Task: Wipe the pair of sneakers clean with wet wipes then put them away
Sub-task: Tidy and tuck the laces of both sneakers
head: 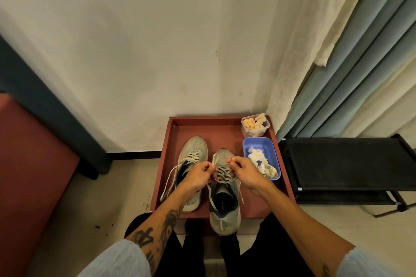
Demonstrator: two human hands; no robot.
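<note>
Left sneaker [194, 149] sits near the left edge of the red tray [216, 119], its loose lace trailing toward that edge. Left hand [198, 176] and right hand [245, 173] are both pinching the laces [221, 174] on the right sneaker [225, 209], whose heel hangs over the near edge. Looks like a hard tug could tip it off onto the floor. Used wipes [261, 161] fill the blue tub [258, 143] along the right edge, with a clear container [254, 134] in the far right corner and a black rack [342, 164] beyond.
</note>
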